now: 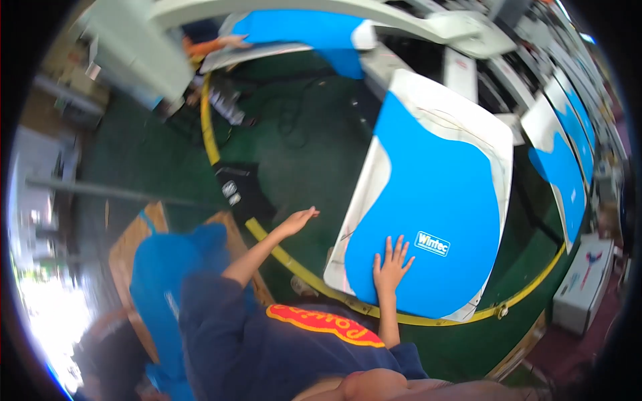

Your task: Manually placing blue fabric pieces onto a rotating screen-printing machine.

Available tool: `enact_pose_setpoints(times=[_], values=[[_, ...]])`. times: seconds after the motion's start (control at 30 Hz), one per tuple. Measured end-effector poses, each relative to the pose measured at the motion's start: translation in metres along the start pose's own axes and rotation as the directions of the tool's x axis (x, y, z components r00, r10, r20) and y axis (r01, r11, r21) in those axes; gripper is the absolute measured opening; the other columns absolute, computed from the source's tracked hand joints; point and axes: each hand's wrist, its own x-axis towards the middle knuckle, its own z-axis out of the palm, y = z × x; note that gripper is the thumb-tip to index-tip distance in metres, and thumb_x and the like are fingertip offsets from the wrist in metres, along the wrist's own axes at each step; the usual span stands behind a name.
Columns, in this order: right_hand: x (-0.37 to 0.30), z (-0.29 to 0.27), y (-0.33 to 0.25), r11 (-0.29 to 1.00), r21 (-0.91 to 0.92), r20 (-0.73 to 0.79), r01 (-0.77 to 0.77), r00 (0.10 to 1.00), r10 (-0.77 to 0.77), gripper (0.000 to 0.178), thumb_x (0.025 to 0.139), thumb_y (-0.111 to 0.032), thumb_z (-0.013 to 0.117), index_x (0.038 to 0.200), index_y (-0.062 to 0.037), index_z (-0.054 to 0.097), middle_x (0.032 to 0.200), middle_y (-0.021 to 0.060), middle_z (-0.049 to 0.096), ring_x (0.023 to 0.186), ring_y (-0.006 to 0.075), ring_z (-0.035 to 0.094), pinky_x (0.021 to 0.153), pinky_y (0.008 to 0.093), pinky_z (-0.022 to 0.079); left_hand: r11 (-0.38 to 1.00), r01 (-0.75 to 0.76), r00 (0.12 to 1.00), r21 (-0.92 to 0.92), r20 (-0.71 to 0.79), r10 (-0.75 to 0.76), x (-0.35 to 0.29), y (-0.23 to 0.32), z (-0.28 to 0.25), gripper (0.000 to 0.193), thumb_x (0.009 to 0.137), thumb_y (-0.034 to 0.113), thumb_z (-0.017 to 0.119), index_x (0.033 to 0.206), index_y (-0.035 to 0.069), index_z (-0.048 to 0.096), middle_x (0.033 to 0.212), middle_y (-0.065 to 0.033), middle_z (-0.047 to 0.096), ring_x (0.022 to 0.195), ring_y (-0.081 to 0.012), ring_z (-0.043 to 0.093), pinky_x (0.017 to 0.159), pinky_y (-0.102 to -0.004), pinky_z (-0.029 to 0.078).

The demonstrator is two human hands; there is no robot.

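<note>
My right hand (393,267) lies flat, fingers spread, on the lower part of a large blue fabric-like panel (435,194). This panel has a curved outline and a small white-bordered label. It rests on a tilted white board (458,117) with rounded corners, whose white edges show around it. My left hand (297,221) hangs in the air to the left of the board, over the green floor. Its fingers are stretched out, with nothing visible in them.
A yellow curved rail (294,267) runs around the machine, with black cloth (246,190) draped over it. Blue panels (177,281) are piled on cardboard at left. Another blue-covered board (301,30) stands at the back, near another person's hand (233,41). A white box (583,284) sits right.
</note>
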Motion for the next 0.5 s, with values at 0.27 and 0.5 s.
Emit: enact_pose_setpoints(times=[0.27, 0.5], values=[[-0.006, -0.005, 0.006, 0.991, 0.130, 0.065, -0.021, 0.998, 0.013, 0.057, 0.087, -0.041, 0.055, 0.140, -0.0249, 0.042, 0.152, 0.0077, 0.027, 0.140, 0.0293, 0.022, 0.110, 0.0582, 0.008, 0.753, 0.210, 0.950, -0.624, 0.312, -0.007, 0.249, 0.142, 0.038, 0.121, 0.068, 0.092, 0.012, 0.142, -0.002, 0.029, 0.146, -0.0195, 0.034, 0.134, -0.0328, 0.033, 0.111, -0.0451, 0.023], [0.002, -0.004, 0.005, 0.988, 0.153, 0.105, 0.003, 0.994, -0.020, 0.057, 0.085, -0.040, 0.058, 0.138, -0.0235, 0.045, 0.152, 0.0095, 0.026, 0.140, 0.0304, 0.021, 0.109, 0.0580, 0.007, 0.793, -0.144, 0.990, -0.592, -0.087, 0.114, 0.330, 0.186, 0.011, 0.077, 0.094, 0.061, 0.031, 0.135, -0.003, 0.041, 0.130, -0.0182, 0.051, 0.118, -0.0270, 0.051, 0.099, -0.0374, 0.039]])
